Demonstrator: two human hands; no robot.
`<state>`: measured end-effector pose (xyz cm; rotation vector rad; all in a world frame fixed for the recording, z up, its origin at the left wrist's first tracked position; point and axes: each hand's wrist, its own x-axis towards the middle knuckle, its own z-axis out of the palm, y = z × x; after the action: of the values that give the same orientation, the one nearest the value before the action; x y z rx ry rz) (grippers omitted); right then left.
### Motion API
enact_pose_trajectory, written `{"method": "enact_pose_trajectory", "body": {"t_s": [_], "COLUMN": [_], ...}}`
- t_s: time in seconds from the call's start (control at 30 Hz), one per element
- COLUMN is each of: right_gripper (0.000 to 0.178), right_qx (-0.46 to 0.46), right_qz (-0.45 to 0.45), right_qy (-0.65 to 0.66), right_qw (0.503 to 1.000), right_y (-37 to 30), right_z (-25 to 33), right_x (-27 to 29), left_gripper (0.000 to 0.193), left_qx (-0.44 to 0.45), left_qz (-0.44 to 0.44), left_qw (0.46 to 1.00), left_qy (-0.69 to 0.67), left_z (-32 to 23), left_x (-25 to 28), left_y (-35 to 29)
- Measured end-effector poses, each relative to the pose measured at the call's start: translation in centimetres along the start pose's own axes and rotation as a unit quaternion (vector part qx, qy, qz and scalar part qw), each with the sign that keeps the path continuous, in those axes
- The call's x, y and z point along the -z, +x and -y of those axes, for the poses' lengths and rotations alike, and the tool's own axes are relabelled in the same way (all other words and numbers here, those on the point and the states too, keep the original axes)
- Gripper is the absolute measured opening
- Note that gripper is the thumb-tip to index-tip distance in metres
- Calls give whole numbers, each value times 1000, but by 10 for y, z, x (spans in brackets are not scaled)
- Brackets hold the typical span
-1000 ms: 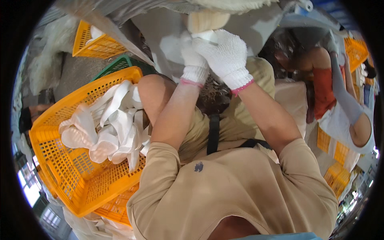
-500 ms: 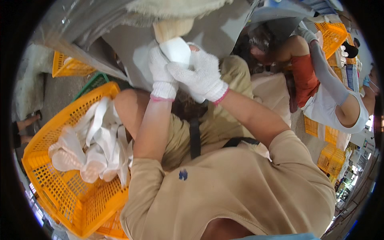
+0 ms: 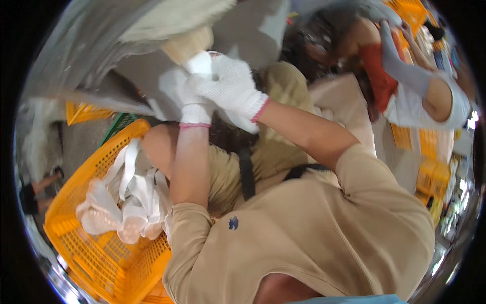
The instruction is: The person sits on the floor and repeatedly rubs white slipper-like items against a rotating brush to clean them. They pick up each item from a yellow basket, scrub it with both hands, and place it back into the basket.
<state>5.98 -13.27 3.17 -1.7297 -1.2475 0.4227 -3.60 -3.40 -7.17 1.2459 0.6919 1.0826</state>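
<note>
Green crate [image 3: 117, 127], co-worker [image 3: 409, 76] in red shorts [image 3: 375, 76], yellow crate [image 3: 431, 176]

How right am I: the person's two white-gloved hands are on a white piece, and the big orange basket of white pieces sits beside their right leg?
Not quite: the leg is wrong. The head view shows the big orange basket of white pieces beside the left leg.

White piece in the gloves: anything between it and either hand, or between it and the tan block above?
Nothing visible. The left hand and right hand are both on the white piece; its upper end is right at the tan block, though blur hides whether they touch.
</note>
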Motion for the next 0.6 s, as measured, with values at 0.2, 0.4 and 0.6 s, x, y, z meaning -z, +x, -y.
{"method": "enact_pose_trajectory", "body": {"t_s": [0.2,0.4,0.6], "right_gripper": [47,54,32], "right_qx": [31,-57,124], "right_qz": [72,219,192], "right_qy": [-39,-120,-214], "right_qw": [996,967,950], "right_y": [11,-11,-2], "right_z": [10,35,39], "right_x": [12,49,38], "left_gripper": [33,33,79], "left_qx": [139,84,132], "left_qz": [-17,-53,-4], "left_qw": [884,957,896], "left_qy": [-446,-272,-425], "left_z": [4,67,63], "left_x": [-17,-13,-4], "left_y": [-8,6,29]}}
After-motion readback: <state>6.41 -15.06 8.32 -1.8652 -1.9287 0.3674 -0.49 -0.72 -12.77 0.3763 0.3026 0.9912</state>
